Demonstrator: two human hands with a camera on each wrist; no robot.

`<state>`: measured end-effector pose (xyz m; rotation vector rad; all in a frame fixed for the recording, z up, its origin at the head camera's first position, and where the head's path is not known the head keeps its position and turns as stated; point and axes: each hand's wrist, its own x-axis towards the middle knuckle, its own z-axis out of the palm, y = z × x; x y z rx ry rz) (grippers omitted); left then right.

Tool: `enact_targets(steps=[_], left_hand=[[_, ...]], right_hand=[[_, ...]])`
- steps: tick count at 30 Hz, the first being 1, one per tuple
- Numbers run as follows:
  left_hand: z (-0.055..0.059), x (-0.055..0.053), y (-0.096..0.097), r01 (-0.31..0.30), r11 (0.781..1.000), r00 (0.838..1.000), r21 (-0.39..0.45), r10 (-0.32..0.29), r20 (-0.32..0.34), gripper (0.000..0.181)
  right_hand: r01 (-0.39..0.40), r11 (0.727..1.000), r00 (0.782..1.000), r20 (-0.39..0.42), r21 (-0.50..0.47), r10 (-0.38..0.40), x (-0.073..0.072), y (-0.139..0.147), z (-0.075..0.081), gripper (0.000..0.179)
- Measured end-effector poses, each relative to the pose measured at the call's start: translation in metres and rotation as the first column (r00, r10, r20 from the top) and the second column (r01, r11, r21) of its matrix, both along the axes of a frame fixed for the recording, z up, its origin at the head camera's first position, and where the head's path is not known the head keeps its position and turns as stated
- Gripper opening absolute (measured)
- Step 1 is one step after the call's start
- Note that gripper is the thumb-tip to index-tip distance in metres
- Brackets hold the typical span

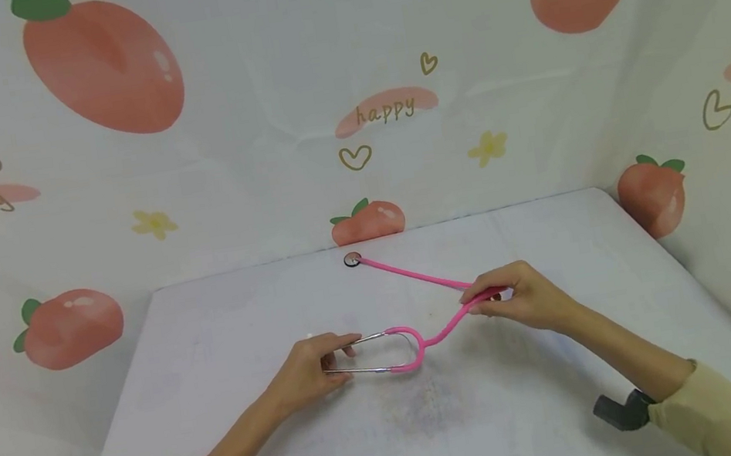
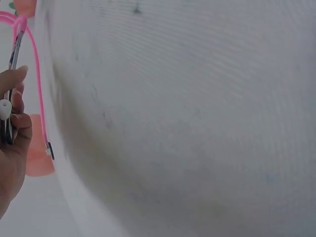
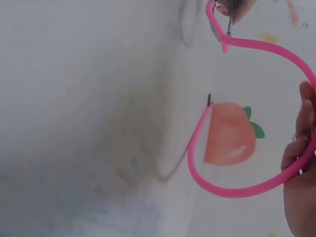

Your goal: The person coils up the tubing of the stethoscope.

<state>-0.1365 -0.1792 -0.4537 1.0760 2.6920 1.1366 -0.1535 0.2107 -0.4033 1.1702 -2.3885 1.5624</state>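
A stethoscope with pink tubing (image 1: 425, 277) spans the space between both hands. The left hand (image 1: 311, 368) grips its metal ear tubes (image 1: 375, 370) near the earpiece end; a white ear tip (image 2: 5, 109) shows beside the fingers in the left wrist view. With thumb and fingers, the right hand (image 1: 522, 295) pinches the pink tube partway along, and the tube loops back from there. At the far end of the tubing, the round chest piece (image 1: 352, 259) lies at the back of the table. In the right wrist view, the tubing curves down from the right hand (image 3: 301, 168).
A white-covered table (image 1: 243, 307) fills the space below the hands, with faint stains near its middle. Behind and beside it hangs a white curtain (image 1: 258, 165) printed with peaches, hearts and flowers. Dark wrist mounts (image 1: 623, 411) show by the sleeves.
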Motion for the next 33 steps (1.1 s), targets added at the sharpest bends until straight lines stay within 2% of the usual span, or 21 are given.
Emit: enact_targets(steps=[5,12,14,18,22,27,33], left_hand=[[0.001,0.000,0.002,-0.012,0.999,1.000,-0.032,0.012,0.010,0.059],[0.005,-0.005,0.005,0.053,0.999,0.997,0.014,-0.052,-0.052,0.059],[0.007,-0.007,0.006,0.060,0.998,0.996,0.028,-0.058,-0.063,0.059],[0.010,-0.008,0.010,0.064,0.997,0.997,0.045,-0.062,-0.047,0.057],[0.011,-0.006,0.016,0.075,0.996,0.997,0.049,-0.073,-0.038,0.055],[0.011,-0.006,0.021,0.086,0.994,0.993,0.063,-0.080,-0.086,0.054],[0.013,-0.008,0.027,0.094,0.992,0.988,0.082,-0.082,-0.130,0.053]], right_hand=[[0.028,1.000,1.000,-0.012,0.012,-0.028,-0.005,-0.004,0.003,0.027],[-0.072,0.995,0.997,-0.009,0.069,0.073,-0.012,-0.004,0.021,0.026],[-0.080,0.995,0.997,0.004,0.067,0.080,-0.014,-0.004,0.026,0.026],[-0.036,0.998,0.998,0.044,0.050,0.034,-0.019,-0.007,0.035,0.023],[-0.002,0.999,0.998,0.057,0.036,0.000,-0.025,-0.013,0.036,0.023],[-0.002,1.000,0.999,0.044,0.002,0.002,-0.031,-0.021,0.033,0.025],[0.059,0.998,0.998,0.011,0.000,-0.059,-0.037,-0.031,0.032,0.023]])
